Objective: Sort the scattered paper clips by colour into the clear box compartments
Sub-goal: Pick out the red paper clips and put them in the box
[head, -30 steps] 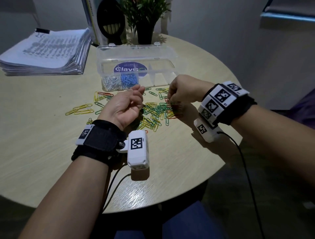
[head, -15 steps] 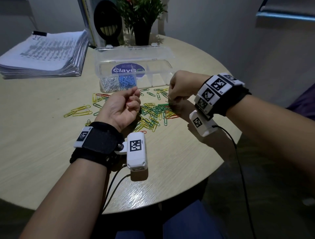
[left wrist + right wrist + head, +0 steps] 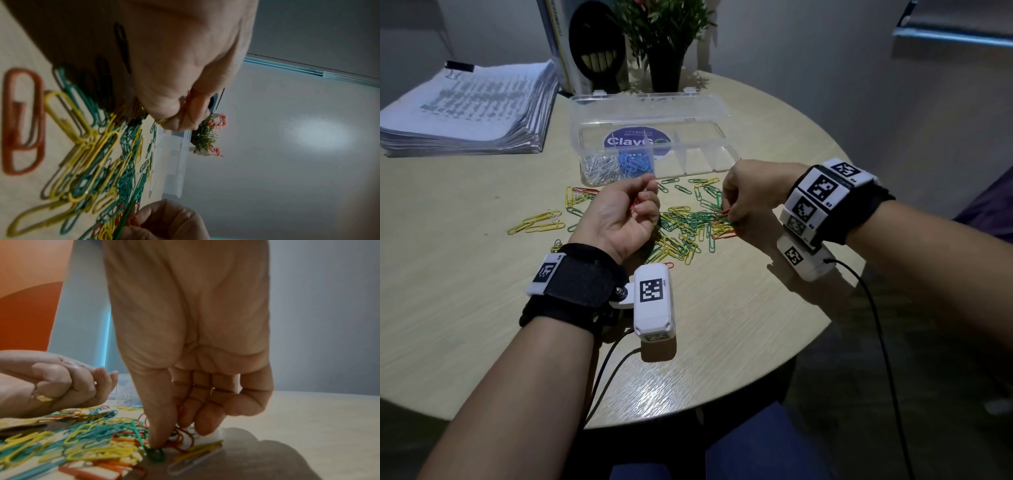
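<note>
Green, yellow and red paper clips (image 3: 688, 229) lie scattered in front of the clear box (image 3: 719, 113). Its left compartments hold silver clips (image 3: 601, 168) and blue clips (image 3: 637, 164). My left hand (image 3: 643, 202) hovers palm-up over the pile's left side, fingers curled round red clips (image 3: 188, 97). My right hand (image 3: 729, 214) reaches down into the pile's right edge, and its thumb and fingers (image 3: 158, 426) pinch a tangle of red clips (image 3: 185, 434). A single red clip (image 3: 22, 121) lies near my left wrist.
A thick stack of papers (image 3: 469, 106) sits at the back left. A potted plant (image 3: 664, 51) and a dark round object (image 3: 595, 54) stand behind the box. The round table's edge (image 3: 825, 325) curves close on the right. Several yellow clips (image 3: 537, 222) lie off to the left.
My left hand's fingers have curled in tighter over what it holds. My right hand has stayed at the pile's right edge, working its fingertips into the clips.
</note>
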{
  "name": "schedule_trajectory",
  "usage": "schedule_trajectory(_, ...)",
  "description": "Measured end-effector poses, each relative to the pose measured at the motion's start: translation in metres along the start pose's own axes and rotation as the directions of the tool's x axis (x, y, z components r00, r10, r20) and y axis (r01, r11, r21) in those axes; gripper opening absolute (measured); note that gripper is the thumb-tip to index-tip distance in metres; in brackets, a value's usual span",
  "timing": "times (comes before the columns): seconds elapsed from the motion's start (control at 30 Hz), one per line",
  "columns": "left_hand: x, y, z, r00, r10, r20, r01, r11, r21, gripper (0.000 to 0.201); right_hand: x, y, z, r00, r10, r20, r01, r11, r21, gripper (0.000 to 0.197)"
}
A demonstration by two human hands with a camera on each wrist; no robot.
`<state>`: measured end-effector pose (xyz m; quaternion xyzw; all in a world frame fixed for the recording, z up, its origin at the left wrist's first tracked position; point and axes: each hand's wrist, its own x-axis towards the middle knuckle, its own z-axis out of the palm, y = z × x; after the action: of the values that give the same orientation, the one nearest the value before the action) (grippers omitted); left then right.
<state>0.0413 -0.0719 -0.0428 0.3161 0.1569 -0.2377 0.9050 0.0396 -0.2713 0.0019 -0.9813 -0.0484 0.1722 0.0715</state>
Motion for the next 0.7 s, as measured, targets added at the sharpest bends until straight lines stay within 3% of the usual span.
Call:
schedule_trajectory(0.2,-0.003,-0.003,0.004,1.0,0.024,0.018,-0.023,0.999,-0.033,0.014,0.0,-0.001,-0.01,1.0,-0.007,-0.012,0.009,0.993,0.118,0.008)
schedule_trajectory(0.37,-0.011,-0.01,0.013,0.999,0.02,0.034,-0.02,1.0,0.001,0.026,-0.001,-0.031,-0.02,0.985,-0.121,-0.122,0.16,0.907,0.389,0.005)
schedule_trajectory(0.53,-0.013,-0.012,0.014,0.996,0.004,0.093,-0.002,1.0,-0.02,0.04,0.001,-0.061,-0.019,0.957,-0.21,-0.199,0.272,0.885,0.377,0.019)
schedule_trajectory(0.7,-0.009,-0.009,0.012,0.999,0.018,0.034,-0.015,0.997,-0.079,0.034,0.002,-0.045,-0.023,0.973,-0.096,-0.209,0.181,0.88,0.438,0.01)
